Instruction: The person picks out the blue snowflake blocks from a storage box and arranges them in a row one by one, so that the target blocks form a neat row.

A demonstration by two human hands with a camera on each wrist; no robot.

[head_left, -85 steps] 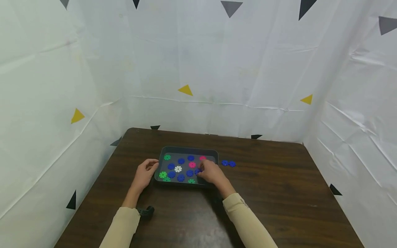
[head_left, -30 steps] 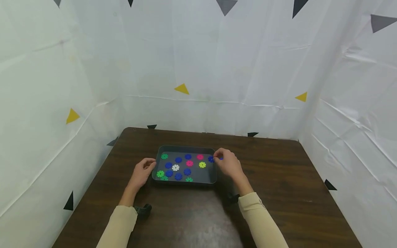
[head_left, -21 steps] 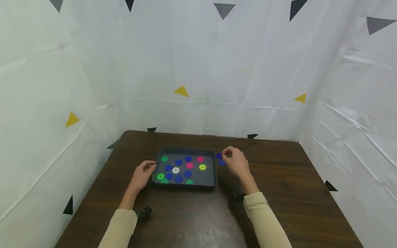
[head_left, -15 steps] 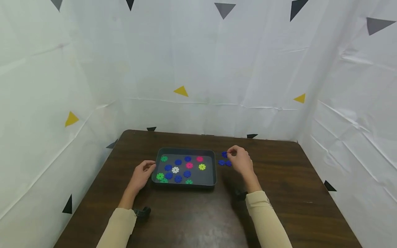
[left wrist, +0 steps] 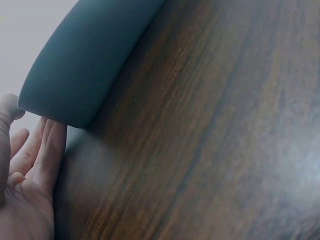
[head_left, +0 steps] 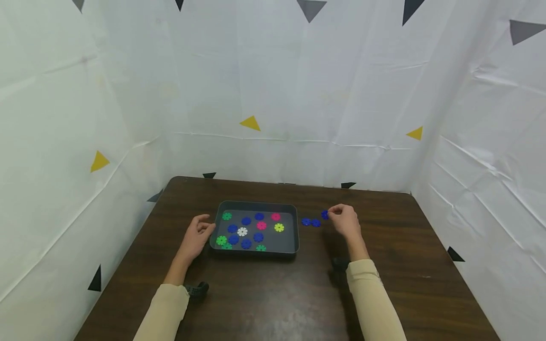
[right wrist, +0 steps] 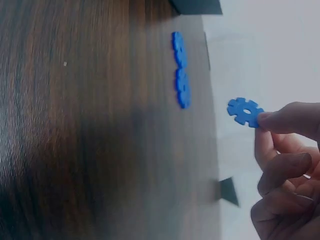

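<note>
My right hand (head_left: 346,221) pinches a blue notched disc (right wrist: 245,111) between thumb and fingertips, holding it above the table right of the tray. Two more blue notched discs (right wrist: 181,70) lie end to end on the table; in the head view this blue pair (head_left: 311,222) sits between the tray and that hand. At the left end of the dark grey tray (head_left: 286,242), my left hand (head_left: 195,239) has its fingers loosely extended, with fingertips right at the tray's wall. The left wrist view shows the thumb (left wrist: 11,106) by the tray corner.
Loose notched discs lie in the tray: several blue and green ones, two pink, a yellow disc (head_left: 279,228) and a white disc (head_left: 242,232). The brown wooden table (head_left: 273,293) is bordered by white sheeting (head_left: 294,94) at the back and sides.
My right hand has taken a blue disc out of the tray, carried it over the right rim and moved right past the blue pair. My left hand stays at the tray's left end.
</note>
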